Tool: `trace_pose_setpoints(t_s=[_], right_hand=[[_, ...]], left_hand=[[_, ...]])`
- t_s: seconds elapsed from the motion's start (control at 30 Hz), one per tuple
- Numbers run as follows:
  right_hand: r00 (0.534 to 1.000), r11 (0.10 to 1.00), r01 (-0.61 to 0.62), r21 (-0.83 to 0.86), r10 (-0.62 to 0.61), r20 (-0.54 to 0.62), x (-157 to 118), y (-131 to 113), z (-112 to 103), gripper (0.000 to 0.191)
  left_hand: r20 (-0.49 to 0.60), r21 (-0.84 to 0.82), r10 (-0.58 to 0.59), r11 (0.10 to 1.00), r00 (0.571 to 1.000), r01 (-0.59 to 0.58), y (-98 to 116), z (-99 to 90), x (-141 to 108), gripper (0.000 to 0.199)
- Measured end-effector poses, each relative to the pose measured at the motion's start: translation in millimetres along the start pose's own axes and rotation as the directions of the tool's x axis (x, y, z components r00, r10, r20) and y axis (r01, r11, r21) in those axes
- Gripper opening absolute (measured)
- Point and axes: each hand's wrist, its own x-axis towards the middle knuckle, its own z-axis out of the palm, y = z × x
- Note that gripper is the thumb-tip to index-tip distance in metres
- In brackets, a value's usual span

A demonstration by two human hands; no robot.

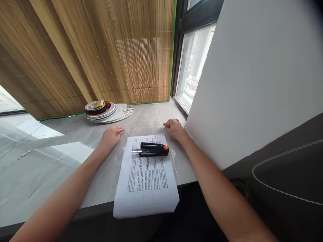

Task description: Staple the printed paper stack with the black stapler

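Note:
A black stapler (153,149) with an orange button lies sideways on printed sheets of paper (147,181). A silvery metal part sticks out of its left end. To the upper left of the paper, my left hand (111,137) rests on the grey stone-look surface with its fingers loosely stretched, holding nothing I can see. My right hand (175,130) is beyond the paper's upper right corner, thumb and fingertips pinched together. A tiny dark thing seems to show at the fingertips, too small to name. Neither hand touches the stapler or the paper.
Stacked plates (101,112) stand on the sill (141,117) by a bamboo blind (101,50). A white wall (252,74) and a window (194,67) bound the right side. The paper's lower end hangs over the front edge. A twisted cord (267,187) hangs at right.

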Motion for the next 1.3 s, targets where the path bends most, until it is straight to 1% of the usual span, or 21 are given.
trace_pose_setpoints(t_s=[0.13,0.23,0.27,0.33,0.4,0.43,0.47,0.5,0.53,0.57,0.6,0.63,0.67,0.7,0.73,0.83,0.9,1.0,1.1,1.23,1.3], right_hand=[[0.995,0.989,0.097,-0.112,-0.092,0.045,0,7,6,0.039],[0.988,0.983,0.141,-0.116,-0.133,0.076,-4,9,5,0.038],[0.989,0.986,0.136,-0.098,-0.129,0.069,-5,8,3,0.040],[0.996,0.996,0.084,-0.037,-0.084,0.006,-9,1,-5,0.043],[0.998,0.998,0.026,0.062,-0.022,-0.065,-15,-11,-18,0.036],[0.998,0.992,0.024,0.122,-0.016,-0.059,-19,-19,-25,0.030],[0.999,0.981,0.049,0.186,-0.048,-0.010,-24,-27,-32,0.025],[0.989,0.963,0.097,0.252,-0.121,0.082,-30,-35,-38,0.024],[0.959,0.938,0.148,0.313,-0.213,0.185,-36,-43,-42,0.026],[0.917,0.917,0.186,0.352,-0.290,0.272,-43,-50,-45,0.029],[0.880,0.904,0.211,0.371,-0.341,0.332,-49,-57,-45,0.034],[0.855,0.901,0.232,0.367,-0.368,0.364,-55,-62,-43,0.040],[0.847,0.905,0.249,0.346,-0.377,0.375,-59,-67,-38,0.045],[0.846,0.910,0.266,0.319,-0.379,0.376,-63,-71,-33,0.046],[0.845,0.913,0.282,0.294,-0.381,0.375,-65,-74,-27,0.042],[0.837,0.909,0.335,0.250,-0.408,0.363,-66,-79,-13,0.020],[0.836,0.902,0.354,0.246,-0.423,0.348,-64,-80,-9,0.013],[0.838,0.897,0.357,0.259,-0.431,0.336,-63,-80,-9,0.011],[0.843,0.898,0.346,0.272,-0.425,0.331,-63,-79,-11,0.010],[0.864,0.908,0.313,0.277,-0.394,0.315,-62,-77,-10,0.010],[0.865,0.909,0.291,0.298,-0.383,0.325,-61,-76,-10,0.013]], left_hand=[[-0.014,0.009,-0.024,1.000,1.000,0.024,2,-0.5,-2,0.012],[-0.024,0.015,-0.048,0.999,0.999,0.048,7,-3.4,-4,0.008],[-0.035,0.005,-0.043,0.999,0.998,0.044,9,-4.3,-4,0.009],[-0.071,-0.061,-0.044,0.997,0.996,0.040,16,-5.7,-6,0.013],[-0.100,-0.155,-0.071,0.986,0.993,0.055,22,-6.2,-8,0.019],[-0.105,-0.193,-0.086,0.979,0.991,0.064,25,-6.1,-8,0.022],[-0.104,-0.219,-0.096,0.973,0.990,0.071,28,-5.8,-9,0.025],[-0.100,-0.230,-0.098,0.970,0.990,0.073,30,-5.2,-10,0.028],[-0.090,-0.231,-0.090,0.971,0.992,0.067,31,-4.3,-10,0.032],[-0.079,-0.231,-0.076,0.971,0.994,0.056,33,-3.3,-11,0.035],[-0.066,-0.237,-0.060,0.971,0.996,0.042,34,-2.2,-11,0.037],[-0.052,-0.248,-0.045,0.968,0.998,0.031,34,-1.0,-11,0.038],[-0.037,-0.264,-0.034,0.964,0.999,0.023,35,0.0,-11,0.039],[-0.021,-0.287,-0.030,0.958,0.999,0.023,35,1.0,-11,0.040],[-0.001,-0.319,-0.035,0.947,0.999,0.033,36,1.7,-12,0.042],[0.069,-0.405,-0.042,0.912,0.997,0.066,38,2.8,-14,0.047],[0.097,-0.431,0.007,0.902,0.995,0.035,41,2.9,-15,0.047],[0.133,-0.496,0.112,0.868,0.985,-0.032,47,3.0,-17,0.042],[0.147,-0.577,0.181,0.814,0.972,-0.064,52,3.7,-18,0.036],[0.128,-0.582,0.251,0.803,0.959,-0.132,53,5.7,-20,0.031],[0.140,-0.587,0.255,0.799,0.957,-0.127,53,6.5,-22,0.034]])
